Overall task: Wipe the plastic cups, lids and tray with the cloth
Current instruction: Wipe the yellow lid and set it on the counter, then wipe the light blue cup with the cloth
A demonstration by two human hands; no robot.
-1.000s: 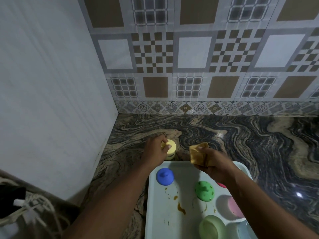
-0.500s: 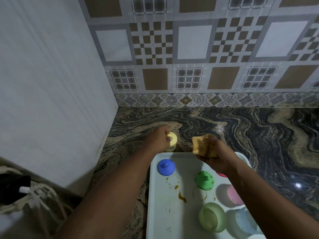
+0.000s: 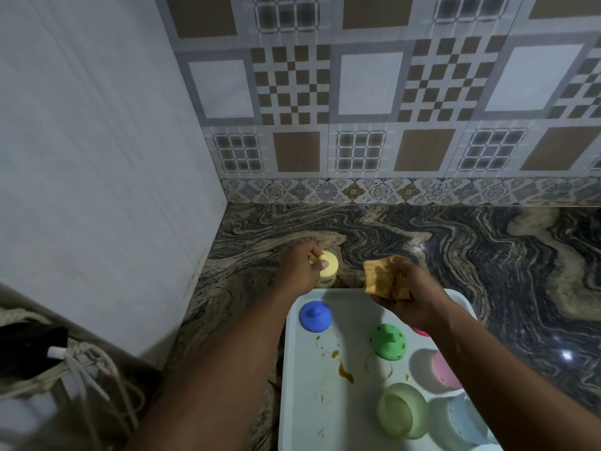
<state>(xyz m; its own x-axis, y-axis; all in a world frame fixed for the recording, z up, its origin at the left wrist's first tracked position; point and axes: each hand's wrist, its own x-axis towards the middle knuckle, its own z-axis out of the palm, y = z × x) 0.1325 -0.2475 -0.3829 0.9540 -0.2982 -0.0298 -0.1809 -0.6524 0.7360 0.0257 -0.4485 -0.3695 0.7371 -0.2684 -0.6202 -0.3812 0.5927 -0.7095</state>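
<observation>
A: What are the hands doing?

B: The left hand point(image 3: 300, 271) is pinching the yellow cup's lid point(image 3: 325, 261) at centre frame; the right hand point(image 3: 410, 296) is bunching the cloth point(image 3: 383, 276) beside it.

A: And next?

B: Probably wiping the stained tray point(image 3: 312, 415) at lower right, which is holding the blue lid point(image 3: 315, 315), green lid point(image 3: 388, 341) and the green cup point(image 3: 403, 410).

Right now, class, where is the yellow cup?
In the head view, the yellow cup stands on the counter just beyond the tray's far left corner, with the left hand on its lid.

My marble counter point(image 3: 422, 242) meets the patterned tile wall point(image 3: 357, 92) behind it and a white panel point(image 3: 97, 157) at its left.
</observation>
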